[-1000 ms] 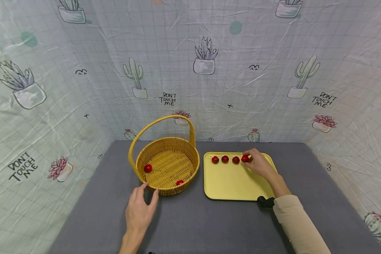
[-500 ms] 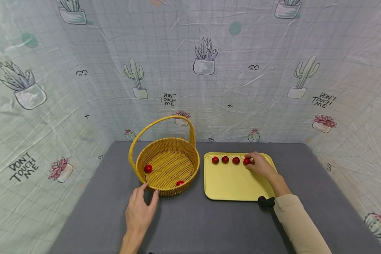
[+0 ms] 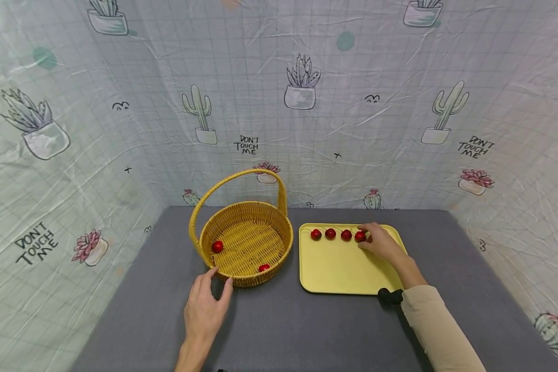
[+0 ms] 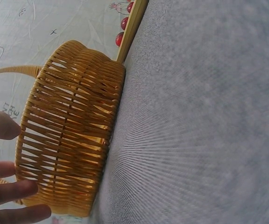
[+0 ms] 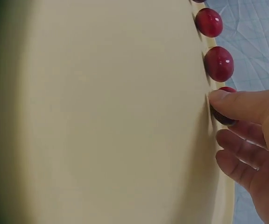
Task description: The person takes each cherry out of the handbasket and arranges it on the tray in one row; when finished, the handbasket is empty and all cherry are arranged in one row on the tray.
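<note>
On the yellow tray (image 3: 344,271), several red cherries with thin stems stand in a row along the far edge. My right hand (image 3: 380,242) pinches the rightmost cherry (image 3: 360,236) between thumb and fingers; in the right wrist view the thumb (image 5: 239,103) covers much of it. To the left is a round yellow wicker basket (image 3: 246,280) with a tall arched handle. Inside it lie a cherry (image 3: 217,246) by the left wall and another cherry (image 3: 264,268) near the front rim. My left hand (image 3: 204,307) touches the basket's front rim with thumb and fingertips, its fingers loosely spread.
Grey cloth (image 3: 283,330) covers the table. A pale curtain (image 3: 302,129) printed with cacti rises behind and along both sides. A black object (image 3: 389,296) sits at my right wrist, over the tray's near right corner.
My right hand shifts the rightmost cherry slightly right and nearer to me, then a touch back left. The left hand and basket stay in place.
</note>
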Demonstrator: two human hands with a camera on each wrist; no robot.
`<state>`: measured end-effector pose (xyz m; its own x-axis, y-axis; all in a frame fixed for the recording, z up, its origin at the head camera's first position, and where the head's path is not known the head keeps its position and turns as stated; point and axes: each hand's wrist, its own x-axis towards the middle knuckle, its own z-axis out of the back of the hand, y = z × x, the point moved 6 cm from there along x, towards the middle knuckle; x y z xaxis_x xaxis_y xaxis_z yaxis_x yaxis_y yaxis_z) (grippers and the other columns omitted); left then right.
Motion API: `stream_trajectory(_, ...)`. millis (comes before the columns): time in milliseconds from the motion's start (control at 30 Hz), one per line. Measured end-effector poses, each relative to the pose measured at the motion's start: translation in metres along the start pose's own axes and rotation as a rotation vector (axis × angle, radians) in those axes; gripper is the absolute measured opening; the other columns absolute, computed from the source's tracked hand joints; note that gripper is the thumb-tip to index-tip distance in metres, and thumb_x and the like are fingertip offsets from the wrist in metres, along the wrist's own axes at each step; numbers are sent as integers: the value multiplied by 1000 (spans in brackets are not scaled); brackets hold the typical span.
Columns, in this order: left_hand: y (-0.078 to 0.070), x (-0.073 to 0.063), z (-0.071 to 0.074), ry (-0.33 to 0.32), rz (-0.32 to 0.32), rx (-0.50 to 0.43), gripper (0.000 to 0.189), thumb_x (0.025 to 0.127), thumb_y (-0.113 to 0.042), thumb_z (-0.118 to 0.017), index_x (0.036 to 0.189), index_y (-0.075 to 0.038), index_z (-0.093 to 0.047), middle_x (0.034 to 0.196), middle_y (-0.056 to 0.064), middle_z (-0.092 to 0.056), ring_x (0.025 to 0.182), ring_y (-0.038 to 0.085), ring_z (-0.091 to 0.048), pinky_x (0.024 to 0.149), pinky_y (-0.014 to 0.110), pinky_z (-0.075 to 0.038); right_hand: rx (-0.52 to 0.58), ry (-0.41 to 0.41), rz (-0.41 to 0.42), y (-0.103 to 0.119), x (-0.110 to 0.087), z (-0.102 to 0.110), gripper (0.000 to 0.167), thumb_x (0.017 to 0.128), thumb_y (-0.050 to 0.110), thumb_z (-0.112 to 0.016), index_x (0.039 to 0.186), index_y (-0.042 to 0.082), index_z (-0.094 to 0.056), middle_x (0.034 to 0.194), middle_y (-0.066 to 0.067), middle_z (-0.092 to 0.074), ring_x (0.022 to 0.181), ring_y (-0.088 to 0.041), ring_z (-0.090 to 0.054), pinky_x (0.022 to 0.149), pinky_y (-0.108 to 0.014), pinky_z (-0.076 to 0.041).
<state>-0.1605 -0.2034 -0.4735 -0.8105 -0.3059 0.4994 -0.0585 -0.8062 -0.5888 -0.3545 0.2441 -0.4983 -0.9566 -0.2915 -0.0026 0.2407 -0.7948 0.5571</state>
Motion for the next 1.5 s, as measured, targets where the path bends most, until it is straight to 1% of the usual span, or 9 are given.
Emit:
stream_trajectory(200, -1, 0, 1, -5, -3, -2, 46, 90, -35, -74, 125, -7, -66, 113, 13, -69, 99, 33, -68, 73, 53, -57, 14, -16, 17, 4, -1, 7, 56, 92, 12, -73, 141, -3, -51, 127, -26, -51, 87, -24, -57, 68, -32, -49)
stream_trajectory(333, -2, 0, 1, -16, -15, -6, 46, 89, -33, -75, 125, -6, -66, 112, 14, -69, 98, 33, -68, 73, 53, -57, 29, -19, 29, 10, -2, 14, 55, 93, 13, -71, 141, -4, -50, 129, -27, -50, 89, -26, -57, 68, -33, -50)
stream_trajectory(400, -2, 0, 1, -19, -18, -6, 46, 89, -33, -75, 125, -6, -66, 112, 14, -69, 97, 33, -68, 73, 53, -57, 31, -27, 34, 14, -2, 17, 54, 94, 13, -71, 141, -4, -50, 130, -27, -50, 93, -29, -57, 70, -35, -51)
stream_trajectory(533, -2, 0, 1, -20, -21, -9, 46, 89, -33, -75, 125, -6, -67, 112, 14, -69, 97, 33, -68, 72, 52, -57, 1, -58, 65, 23, -4, 24, 52, 94, 14, -70, 140, -3, -52, 131, -25, -52, 100, -34, -58, 76, -42, -53)
stream_trajectory(700, -3, 0, 2, -20, -22, -14, 46, 89, -33, -75, 125, -5, -67, 112, 14, -70, 97, 33, -68, 72, 53, -57, -34, -81, 108, 36, -5, 30, 51, 95, 15, -69, 140, -2, -52, 133, -26, -52, 103, -37, -59, 81, -47, -53)
stream_trajectory(867, -2, 0, 2, -24, -21, -20, 45, 89, -32, -75, 124, -6, -67, 111, 13, -70, 98, 34, -69, 73, 53, -57, -33, -85, 128, 53, -4, 34, 50, 95, 18, -68, 139, -1, -52, 135, -24, -52, 109, -41, -60, 85, -51, -54)
stream_trajectory(1033, -1, 0, 1, -22, -12, -29, 45, 90, -32, -75, 125, -5, -67, 111, 12, -70, 98, 34, -69, 74, 53, -57, -26, -102, 153, 70, 0, 35, 49, 95, 19, -68, 138, -1, -54, 136, -23, -53, 109, -40, -61, 88, -53, -53)
stream_trajectory(1233, 0, 0, 2, -24, -9, -41, 44, 90, -32, -75, 125, -6, -67, 112, 12, -70, 99, 34, -69, 75, 53, -57, -5, -118, 179, 93, 7, 31, 48, 95, 20, -69, 137, 1, -55, 134, -21, -56, 110, -38, -61, 89, -51, -53)
stream_trajectory(1500, 0, 1, 2, -41, -17, -42, 40, 91, -31, -75, 123, -7, -68, 110, 14, -71, 96, 33, -71, 74, 52, -58, 32, -103, 205, 126, 15, 25, 45, 97, 24, -67, 138, 6, -56, 134, -16, -56, 112, -32, -59, 90, -48, -53)
